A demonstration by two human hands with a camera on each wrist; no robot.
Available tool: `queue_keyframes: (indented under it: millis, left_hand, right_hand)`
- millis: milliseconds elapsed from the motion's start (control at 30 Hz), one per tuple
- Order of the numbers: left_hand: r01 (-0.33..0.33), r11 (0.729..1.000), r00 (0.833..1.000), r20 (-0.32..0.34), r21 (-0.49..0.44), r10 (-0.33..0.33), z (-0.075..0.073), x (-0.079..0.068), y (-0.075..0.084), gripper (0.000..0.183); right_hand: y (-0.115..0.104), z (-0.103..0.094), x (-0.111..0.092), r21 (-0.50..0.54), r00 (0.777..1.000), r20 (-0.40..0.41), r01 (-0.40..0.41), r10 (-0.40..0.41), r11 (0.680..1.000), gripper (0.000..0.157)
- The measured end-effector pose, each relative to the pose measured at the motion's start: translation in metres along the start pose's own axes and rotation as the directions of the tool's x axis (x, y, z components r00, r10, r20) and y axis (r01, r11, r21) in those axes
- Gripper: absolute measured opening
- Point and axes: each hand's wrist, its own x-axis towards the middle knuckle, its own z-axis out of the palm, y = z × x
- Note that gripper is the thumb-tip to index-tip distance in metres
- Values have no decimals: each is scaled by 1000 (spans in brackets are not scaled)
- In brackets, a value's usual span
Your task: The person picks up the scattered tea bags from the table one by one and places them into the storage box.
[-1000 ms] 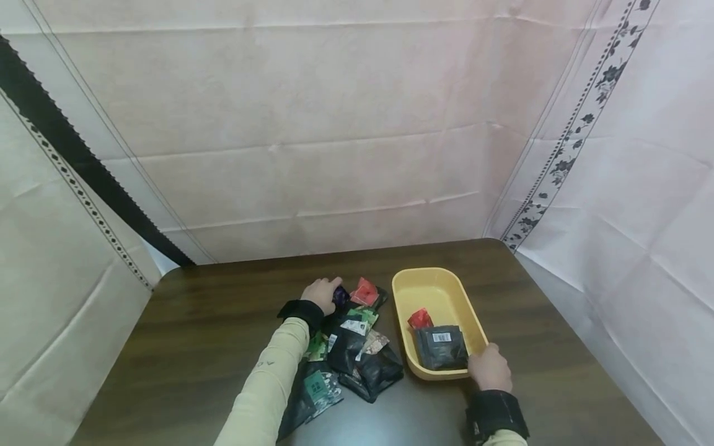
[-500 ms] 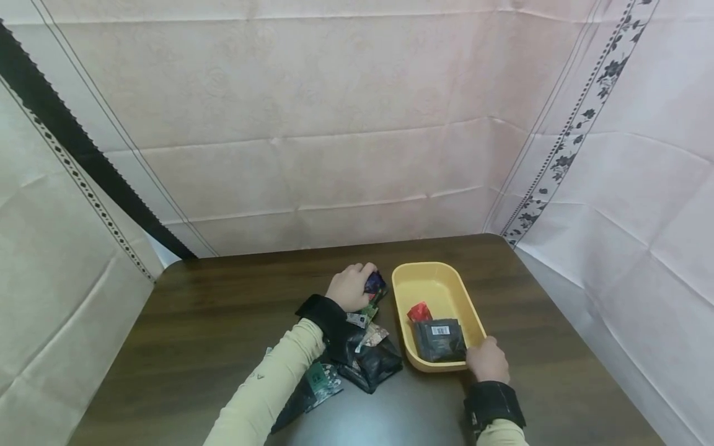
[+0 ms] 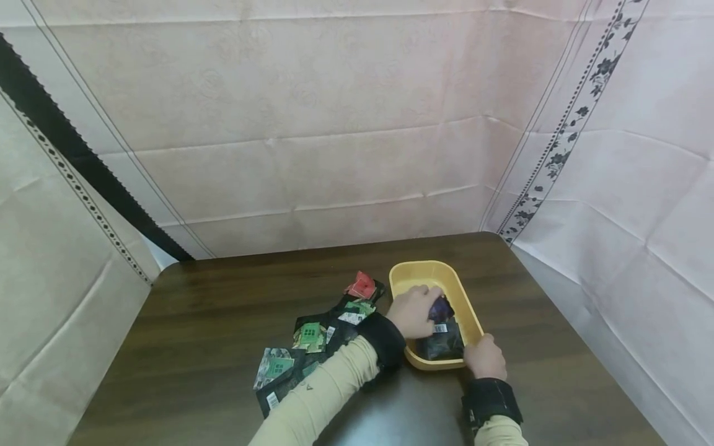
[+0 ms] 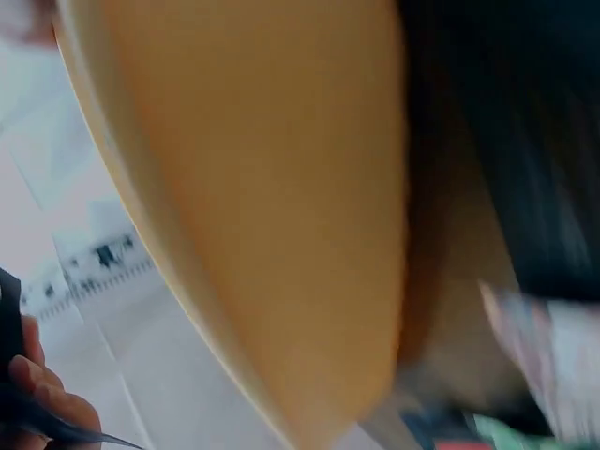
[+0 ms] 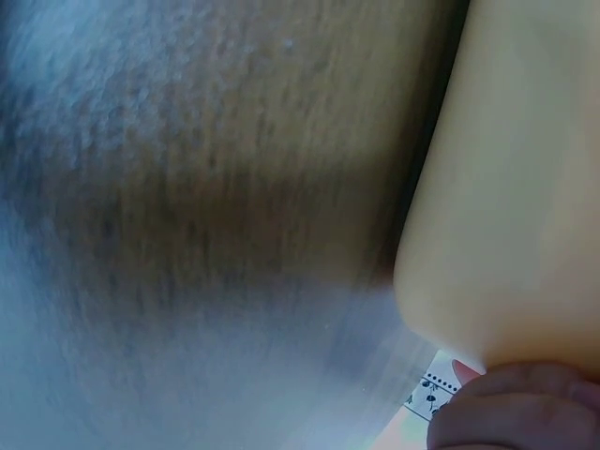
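My left hand (image 3: 415, 310) is inside the yellow plastic tray (image 3: 398, 270), its fingers on a small dark purple packet (image 3: 440, 308). Just below that packet lies a black packet (image 3: 443, 345) with a white barcode label, at the tray's near end. My right hand (image 3: 485, 358) grips the tray's near right corner, and its curled fingers (image 5: 511, 412) show at the rim in the right wrist view. In the left wrist view the tray's wall (image 4: 262, 187) fills the middle. The red packet seen earlier in the tray is hidden behind my left hand.
Left of the tray is a loose pile of packets: a red one (image 3: 362, 285), a black one with a green label (image 3: 309, 334) and several others. My left forearm (image 3: 318, 396) covers part of the pile. White patterned cloth (image 3: 334, 124) hangs behind the brown table (image 3: 223, 297).
My left hand has carried the dark purple packet from the pile rightward into the tray. More of the pile shows now. My right hand has stayed at the tray's corner.
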Motion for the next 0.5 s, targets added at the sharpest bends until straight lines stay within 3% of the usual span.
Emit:
queue_keyframes:
  millis: [67,133,233,300,500]
  left_hand:
    - [-43,999,999,26,-22,43,5,-2,8,60]
    - [-65,996,993,98,-57,71,9,-6,13,70]
    - [-47,991,972,225,-127,75,12,-15,14,88]
    - [-17,987,960,272,-158,60,13,-20,13,92]
    - [-61,986,972,217,-157,95,10,-31,3,83]
  right_hand:
    - [0,-1,0,-2,1000,11,14,-14,1000,43]
    - [0,-1,0,-3,999,18,28,-28,1000,44]
    - [0,0,0,6,999,27,40,-40,999,44]
    - [1,0,0,10,999,26,42,-43,999,44]
    - [2,-1,1,4,999,9,35,-35,999,42]
